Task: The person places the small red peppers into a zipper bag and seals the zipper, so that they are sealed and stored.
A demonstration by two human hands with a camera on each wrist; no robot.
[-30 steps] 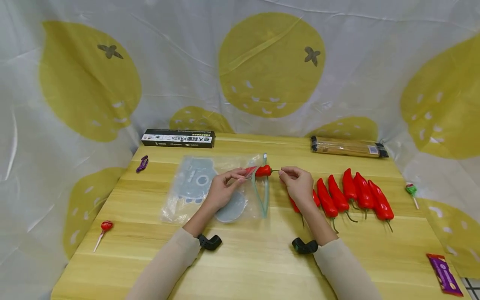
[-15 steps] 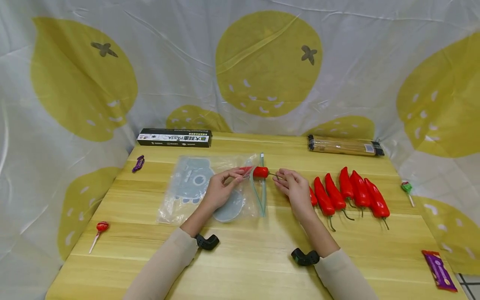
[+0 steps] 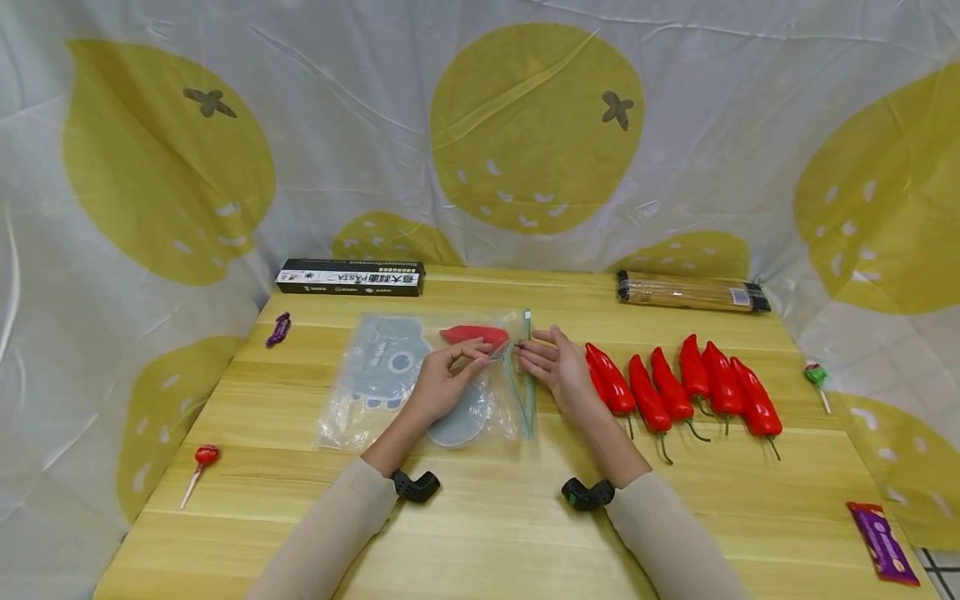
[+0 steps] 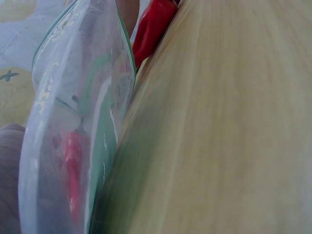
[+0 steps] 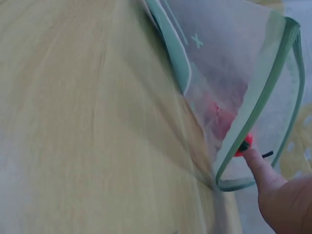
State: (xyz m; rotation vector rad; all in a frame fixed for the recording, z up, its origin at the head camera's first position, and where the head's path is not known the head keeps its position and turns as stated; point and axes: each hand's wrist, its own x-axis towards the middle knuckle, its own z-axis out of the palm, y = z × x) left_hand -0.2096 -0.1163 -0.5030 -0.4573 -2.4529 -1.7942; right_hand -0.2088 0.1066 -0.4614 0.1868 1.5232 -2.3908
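Observation:
A clear zip bag (image 3: pixel 352 417) with blue-grey print and a green zip edge lies flat with its mouth to the right. My left hand (image 3: pixel 438 387) pinches the upper layer near that mouth, lifting it. One red chili pepper (image 3: pixel 472 335) lies inside, stem toward the opening; the left wrist view shows the pepper (image 4: pixel 73 170) through the plastic. My right hand (image 3: pixel 562 375) is at the mouth, fingers extended. In the right wrist view its thumb (image 5: pixel 261 170) touches the pepper's stem end (image 5: pixel 246 144), and the dark stem pokes out beside it.
Several red peppers (image 3: pixel 682 392) lie in a row to the right. A black pasta box (image 3: pixel 350 277) and a noodle pack (image 3: pixel 693 292) stand at the back. Lollipops (image 3: pixel 206 456), a purple candy (image 3: pixel 278 330) and a purple chocolate bar (image 3: pixel 882 543) lie near the edges.
The pepper has gone from half out of the bag's mouth to inside it, moving left. My right hand has followed leftward to the mouth; the left hand keeps its hold.

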